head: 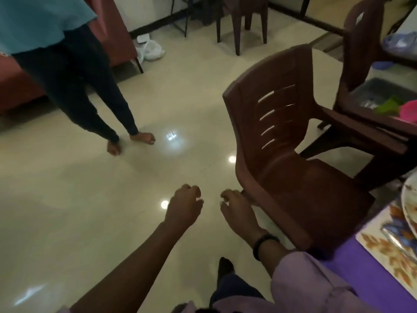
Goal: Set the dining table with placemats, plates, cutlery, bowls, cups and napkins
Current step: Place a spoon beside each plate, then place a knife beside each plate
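Both my hands hang over the floor with nothing in them. My left hand (185, 206) has its fingers loosely curled under. My right hand (237, 208), also loosely curled, is just left of the front corner of a brown plastic chair (277, 136); whether it touches the chair is unclear. At the lower right edge is the table with a purple cloth (352, 272). A leaf-patterned placemat (381, 247) lies on it, with a plate (409, 199) and shiny cutlery (393, 237), both cut off by the frame.
Another person (74, 71) stands barefoot on the tiled floor at the upper left. A second brown chair (361, 41) and a dark tray (379, 91) with green and pink items are at the upper right. More chair legs and a white bag (150, 49) sit at the back.
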